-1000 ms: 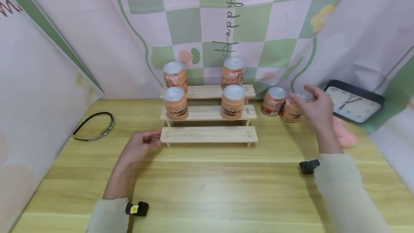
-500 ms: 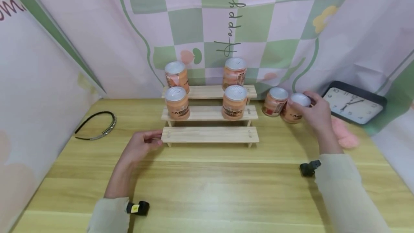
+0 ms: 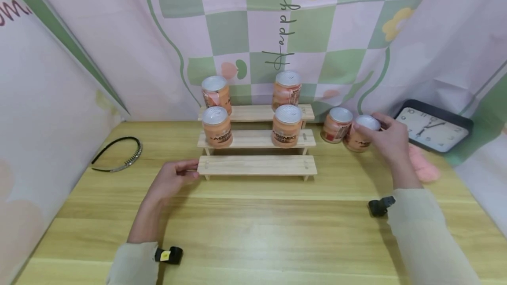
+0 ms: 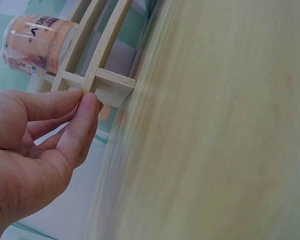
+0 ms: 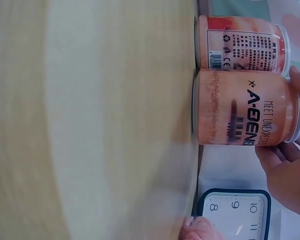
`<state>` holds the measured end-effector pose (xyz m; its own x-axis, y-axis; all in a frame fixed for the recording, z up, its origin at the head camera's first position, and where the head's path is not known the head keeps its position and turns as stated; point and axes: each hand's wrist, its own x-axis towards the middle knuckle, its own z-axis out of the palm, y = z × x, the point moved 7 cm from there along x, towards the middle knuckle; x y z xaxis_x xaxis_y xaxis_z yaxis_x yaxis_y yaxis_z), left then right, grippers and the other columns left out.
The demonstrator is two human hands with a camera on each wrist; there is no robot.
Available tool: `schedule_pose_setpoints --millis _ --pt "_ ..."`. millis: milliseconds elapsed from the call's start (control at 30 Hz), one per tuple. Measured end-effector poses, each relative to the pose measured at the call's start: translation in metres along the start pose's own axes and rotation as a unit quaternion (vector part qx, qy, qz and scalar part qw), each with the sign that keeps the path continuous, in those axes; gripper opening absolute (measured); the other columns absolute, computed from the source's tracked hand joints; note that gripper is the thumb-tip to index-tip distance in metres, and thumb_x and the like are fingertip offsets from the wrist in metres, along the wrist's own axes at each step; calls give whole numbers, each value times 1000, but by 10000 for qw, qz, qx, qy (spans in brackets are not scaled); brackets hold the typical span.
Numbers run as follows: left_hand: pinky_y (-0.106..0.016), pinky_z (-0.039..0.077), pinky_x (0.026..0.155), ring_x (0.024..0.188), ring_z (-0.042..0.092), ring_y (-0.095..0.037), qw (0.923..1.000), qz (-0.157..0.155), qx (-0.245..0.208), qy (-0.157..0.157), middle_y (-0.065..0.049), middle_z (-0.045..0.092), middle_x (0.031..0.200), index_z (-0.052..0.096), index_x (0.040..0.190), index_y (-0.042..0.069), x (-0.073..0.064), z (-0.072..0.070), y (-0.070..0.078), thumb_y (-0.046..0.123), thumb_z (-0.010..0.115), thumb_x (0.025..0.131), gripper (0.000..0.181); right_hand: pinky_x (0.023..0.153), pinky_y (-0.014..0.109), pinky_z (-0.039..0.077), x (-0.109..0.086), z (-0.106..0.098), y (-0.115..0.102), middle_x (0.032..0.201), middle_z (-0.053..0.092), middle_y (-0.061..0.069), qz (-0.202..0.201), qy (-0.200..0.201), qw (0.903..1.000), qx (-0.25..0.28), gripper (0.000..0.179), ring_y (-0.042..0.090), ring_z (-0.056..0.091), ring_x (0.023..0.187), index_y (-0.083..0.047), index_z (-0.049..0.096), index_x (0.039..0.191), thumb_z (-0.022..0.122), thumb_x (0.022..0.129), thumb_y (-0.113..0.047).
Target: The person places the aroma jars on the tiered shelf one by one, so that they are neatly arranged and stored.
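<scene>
My left hand [image 3: 170, 180] pinches the left end of the lowest step of a three-tier wooden display shelf [image 3: 256, 165]; thumb and fingertips meet at the board's end in the left wrist view [image 4: 92, 75]. At the right, my right hand [image 3: 390, 137] grips an orange can [image 3: 358, 139] with a silver lid near its top, thumb on one side and fingers on the other. That can stands upright on the table against a second orange can [image 3: 336, 126]. Two matching cans stand on the middle step and two on the top step; the lowest step bears none.
A black-framed clock [image 3: 435, 124] leans at the back right, with a pink fluffy thing [image 3: 421, 165] before it. A black headband [image 3: 132, 157] lies on the table at left. A patterned curtain [image 3: 225, 34] hangs right behind the shelf.
My right hand has come down onto the nearer right-hand can and taken hold of it near the lid. The left hand has stayed at the lowest step's end.
</scene>
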<state>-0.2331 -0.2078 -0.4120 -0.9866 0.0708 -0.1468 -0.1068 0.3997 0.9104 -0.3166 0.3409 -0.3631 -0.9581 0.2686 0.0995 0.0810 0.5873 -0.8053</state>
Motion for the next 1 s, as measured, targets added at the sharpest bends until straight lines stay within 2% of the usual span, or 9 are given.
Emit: schedule_pose_setpoints --millis 167,400,600,700,1000 --pt "-31 52 83 102 63 -26 10000 -33 4 13 -19 67 122 61 135 -4 0 0 -1 3 69 95 42 79 12 44 -3 -3 -6 144 51 29 -110 6 9999 -6 77 35 52 121 1 49 147 78 89 -41" --pt "-32 52 84 103 63 -26 10000 -55 -24 3 -19 67 123 60 136 -4 0 1 -1 2 69 95 42 71 6 43 -8 -10 -18 137 55 30 -299 70 9995 17 75 9 55 102 3 53 144 80 88 -39" --pt "-30 52 82 102 63 -26 9999 -69 -83 17 -19 67 123 60 136 -4 0 0 -2 2 69 95 42 70 5 43 -13 -13 -27 139 55 26 -266 11 9996 -58 79 9 54 104 1 53 145 80 86 -45" --pt "-30 53 82 102 63 -26 9999 -77 -97 37 -19 67 123 60 136 -4 1 0 -2 1 68 95 42 70 6 45 -16 -15 -31 138 55 25 -265 17 9996 13 80 5 54 100 -1 53 145 81 85 -46" --pt "-33 52 83 103 62 -27 9998 -84 -159 -8 -19 66 124 60 137 -3 0 1 -2 3 68 96 43 69 9 49 -27 -16 -46 129 56 11 -431 -1 9987 270 73 -4 55 92 -1 57 142 82 85 -40"
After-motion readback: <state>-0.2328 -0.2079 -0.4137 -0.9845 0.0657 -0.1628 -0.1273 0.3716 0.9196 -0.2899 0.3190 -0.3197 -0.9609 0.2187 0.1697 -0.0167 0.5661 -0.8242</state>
